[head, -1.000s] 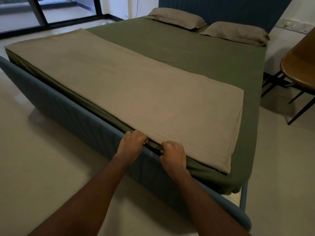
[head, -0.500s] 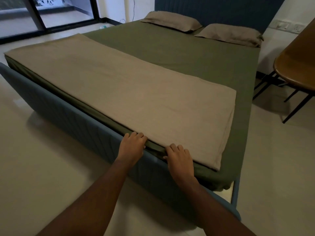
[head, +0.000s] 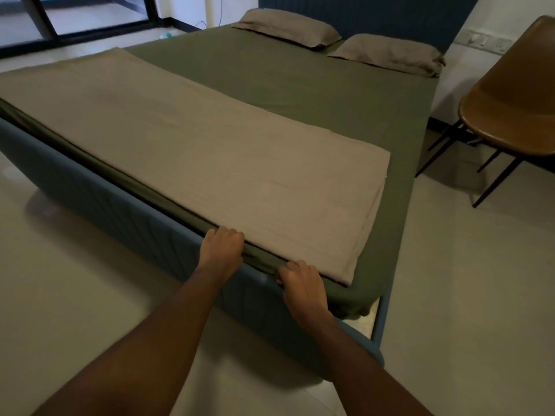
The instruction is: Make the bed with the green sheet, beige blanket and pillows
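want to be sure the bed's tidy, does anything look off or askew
The green sheet is bunched and hangs loose at the near right corner, untucked from the blue bed frame. The beige blanket stops short of the bed's right side, leaving a green strip.

Bedroom: bed (head: 90, 187) w/ pillows (head: 288, 27), chair (head: 510, 103).

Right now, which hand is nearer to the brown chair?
The right hand. It grips the green sheet along the blue bed frame, on the side toward the brown chair; the left hand grips it farther left.
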